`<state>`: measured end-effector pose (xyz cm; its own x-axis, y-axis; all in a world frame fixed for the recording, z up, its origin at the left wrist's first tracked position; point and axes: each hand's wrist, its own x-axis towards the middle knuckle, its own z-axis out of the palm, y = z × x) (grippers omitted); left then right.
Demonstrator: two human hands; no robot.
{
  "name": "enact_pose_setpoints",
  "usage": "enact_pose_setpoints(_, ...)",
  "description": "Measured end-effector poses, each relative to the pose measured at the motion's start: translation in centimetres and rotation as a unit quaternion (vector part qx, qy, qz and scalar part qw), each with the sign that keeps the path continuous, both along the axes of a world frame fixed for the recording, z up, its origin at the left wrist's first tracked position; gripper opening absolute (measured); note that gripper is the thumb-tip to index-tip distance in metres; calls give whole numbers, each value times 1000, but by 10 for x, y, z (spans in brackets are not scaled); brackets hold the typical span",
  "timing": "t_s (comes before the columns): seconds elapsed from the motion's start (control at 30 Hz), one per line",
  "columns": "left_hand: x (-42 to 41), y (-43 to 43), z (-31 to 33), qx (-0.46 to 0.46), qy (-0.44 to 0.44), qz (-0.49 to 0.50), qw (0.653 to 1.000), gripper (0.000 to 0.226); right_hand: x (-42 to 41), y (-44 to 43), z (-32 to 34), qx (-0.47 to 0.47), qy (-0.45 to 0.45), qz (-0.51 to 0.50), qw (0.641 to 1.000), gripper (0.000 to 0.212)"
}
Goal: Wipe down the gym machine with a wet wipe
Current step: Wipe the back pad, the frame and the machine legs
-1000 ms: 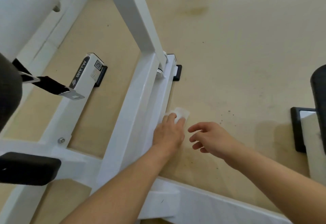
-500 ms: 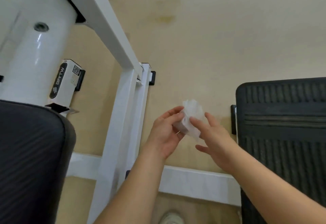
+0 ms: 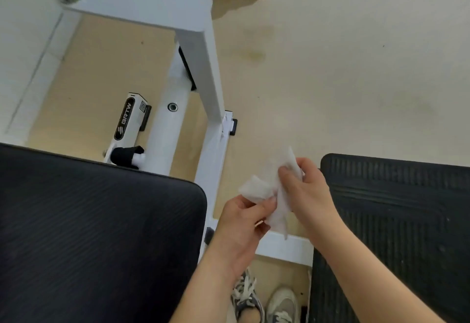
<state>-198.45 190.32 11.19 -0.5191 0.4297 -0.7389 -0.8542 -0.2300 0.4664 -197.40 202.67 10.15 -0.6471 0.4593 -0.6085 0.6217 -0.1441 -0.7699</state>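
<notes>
Your white wet wipe [image 3: 256, 189] hangs crumpled, pinched between left hand [image 3: 241, 221] and right hand [image 3: 310, 195], beside the white-framed gym machine [image 3: 198, 50].

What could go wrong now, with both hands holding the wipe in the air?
The wet wipe is pinched between the left hand and right hand, its lower end hanging free; it may slip onto the stained floor and pick up dirt. Pulled between two hands, the thin sheet might tear.

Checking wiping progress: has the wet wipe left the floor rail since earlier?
Yes. The wet wipe left the floor rail, up and rightward; left hand and right hand pinch it.
</notes>
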Motion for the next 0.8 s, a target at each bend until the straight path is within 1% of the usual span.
enact_pose_setpoints(0.07, -12, -5, 13, -16, 22, 23, 999, 23, -16, -2, 14, 21, -3, 18, 1000, 7)
enact_pose_setpoints(0.17, -33, -14, 29, -76, 38, 102, 991, 31, -40, -6, 33, 30, -13, 54, 998, 10)
enact_pose_setpoints(0.27, -52, -26, 39, -84, 30, 159, 983, 22, -66, -15, 48, 38, -17, 72, 997, 13)
enact_pose_setpoints(0.33, -64, -35, 45, -82, 11, 212, 974, 22, -84, -19, 57, 53, -18, 95, 994, 16)
enact_pose_setpoints(0.37, -70, -41, 46, -98, 12, 231, 968, 21, -94, -23, 61, 53, -18, 105, 993, 17)
enact_pose_setpoints(0.43, -81, -52, 50, -151, 44, 235, 959, 17, -111, -31, 66, 42, -16, 129, 991, 17)
enact_pose_setpoints(0.5, -93, -63, 56, -225, 107, 210, 945, 11, -126, -39, 67, 39, -19, 162, 986, 14)
enact_pose_setpoints(0.53, -100, -70, 58, -288, 148, 180, 929, 10, -133, -43, 67, 37, -23, 182, 982, 13)
enact_pose_setpoints(0.57, -108, -78, 59, -364, 196, 128, 902, 15, -139, -48, 66, 32, -34, 202, 978, 12)
enact_pose_setpoints(0.6, -116, -86, 58, -448, 241, 53, 859, 20, -146, -51, 61, 25, -48, 225, 973, 10)
enact_pose_setpoints(0.63, -126, -91, 56, -526, 281, -26, 802, 23, -152, -55, 54, 23, -65, 248, 966, 8)
enact_pose_setpoints(0.67, -136, -95, 52, -583, 305, -90, 748, 21, -160, -59, 47, 18, -82, 270, 959, 8)
enact_pose_setpoints(0.7, -146, -98, 46, -623, 316, -136, 703, 16, -168, -63, 39, 10, -101, 292, 951, 9)
enact_pose_setpoints(0.73, -157, -98, 40, -654, 316, -169, 667, 13, -179, -68, 30, -2, -114, 319, 941, 11)
enact_pose_setpoints(0.77, -166, -97, 30, -678, 307, -205, 636, 15, -190, -72, 21, -13, -121, 343, 932, 16)
enact_pose_setpoints(0.8, -173, -98, 22, -702, 296, -218, 611, 24, -198, -72, 10, -22, -134, 360, 923, 23)
